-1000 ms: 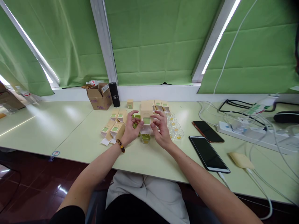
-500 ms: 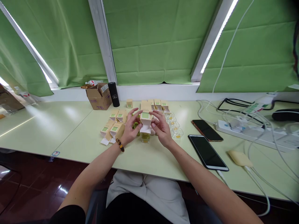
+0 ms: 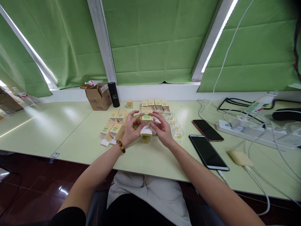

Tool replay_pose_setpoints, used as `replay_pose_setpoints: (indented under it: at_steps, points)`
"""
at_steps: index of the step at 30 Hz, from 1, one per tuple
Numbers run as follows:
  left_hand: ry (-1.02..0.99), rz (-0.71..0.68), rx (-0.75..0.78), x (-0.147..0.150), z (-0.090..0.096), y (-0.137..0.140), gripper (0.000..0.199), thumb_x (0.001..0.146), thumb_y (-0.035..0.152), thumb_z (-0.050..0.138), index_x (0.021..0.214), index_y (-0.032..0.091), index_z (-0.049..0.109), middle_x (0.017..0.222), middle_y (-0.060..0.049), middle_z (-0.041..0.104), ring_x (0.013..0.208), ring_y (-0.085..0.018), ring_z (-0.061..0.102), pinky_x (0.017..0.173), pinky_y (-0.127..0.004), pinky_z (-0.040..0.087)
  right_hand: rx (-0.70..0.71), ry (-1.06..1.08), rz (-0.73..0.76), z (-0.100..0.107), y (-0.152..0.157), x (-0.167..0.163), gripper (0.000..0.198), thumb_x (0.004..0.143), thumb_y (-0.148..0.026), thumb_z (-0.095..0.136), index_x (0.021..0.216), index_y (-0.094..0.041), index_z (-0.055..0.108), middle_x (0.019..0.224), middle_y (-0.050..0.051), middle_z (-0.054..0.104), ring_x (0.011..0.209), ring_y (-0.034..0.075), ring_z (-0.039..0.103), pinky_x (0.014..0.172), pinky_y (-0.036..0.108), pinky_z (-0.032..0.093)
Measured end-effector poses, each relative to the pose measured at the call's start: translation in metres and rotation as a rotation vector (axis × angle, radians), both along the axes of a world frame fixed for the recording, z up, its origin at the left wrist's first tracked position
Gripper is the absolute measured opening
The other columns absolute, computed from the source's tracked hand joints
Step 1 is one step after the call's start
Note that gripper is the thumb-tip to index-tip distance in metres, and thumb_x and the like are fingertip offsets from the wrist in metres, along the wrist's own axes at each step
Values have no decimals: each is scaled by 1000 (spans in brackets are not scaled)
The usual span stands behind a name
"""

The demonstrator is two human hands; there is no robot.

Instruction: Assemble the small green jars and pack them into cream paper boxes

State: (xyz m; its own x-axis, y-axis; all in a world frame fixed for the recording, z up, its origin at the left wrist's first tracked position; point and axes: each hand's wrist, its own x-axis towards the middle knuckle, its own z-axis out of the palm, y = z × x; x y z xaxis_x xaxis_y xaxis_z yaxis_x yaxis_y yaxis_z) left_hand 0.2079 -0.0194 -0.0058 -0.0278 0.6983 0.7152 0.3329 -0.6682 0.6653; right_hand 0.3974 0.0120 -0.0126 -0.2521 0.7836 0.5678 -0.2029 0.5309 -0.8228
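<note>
A small tan cardboard box (image 3: 147,116) with a green label and a white flap hanging at its near end is held between both hands above the table. My left hand (image 3: 132,127) grips its left side with thumb and fingers, and my right hand (image 3: 161,128) does the same on the right. Just below the flap stands a small clear container (image 3: 146,139) with green contents. More green items show partly behind my left fingers. Several similar boxes with open flaps (image 3: 117,131) lie left of my left hand. Clear small containers with yellow centres (image 3: 178,133) line up right of my right hand.
Another row of boxes (image 3: 158,104) stands at the back, with a single box (image 3: 129,104) to its left. A carton (image 3: 98,97) and a black cylinder (image 3: 113,94) are near the wall. Two phones (image 3: 208,153), a power strip (image 3: 256,133) and tangled cables occupy the right side.
The held box has tilted, so its top looks shorter and its white flap sits slightly lower over the clear container. Both hands keep their grip, with small finger shifts.
</note>
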Motion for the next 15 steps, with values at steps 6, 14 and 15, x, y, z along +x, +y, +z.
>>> replay_pose_setpoints:
  at_steps: [6, 14, 15]
  points:
    - [28, 30, -31, 1, 0, -1, 38, 101, 41, 71, 135, 24, 71, 146, -15, 49, 98, -15, 68, 81, -30, 65, 4, -60, -80, 2, -4, -4, 46, 97, -61, 69, 134, -34, 68, 155, 12, 47, 114, 26, 67, 85, 41, 66]
    - [72, -57, -97, -3, 0, -3, 52, 103, 52, 65, 149, 29, 63, 152, -14, 43, 84, -10, 61, 82, -33, 63, 5, -34, -98, 2, -3, -5, 42, 98, -58, 68, 132, -33, 68, 151, 11, 50, 106, 24, 69, 84, 42, 66]
    - [88, -90, -113, -4, 1, -4, 56, 104, 57, 61, 153, 30, 59, 155, -15, 41, 88, -13, 62, 84, -34, 63, -5, -20, -92, 2, -2, -5, 43, 97, -59, 69, 131, -33, 68, 152, 11, 50, 103, 23, 70, 85, 42, 66]
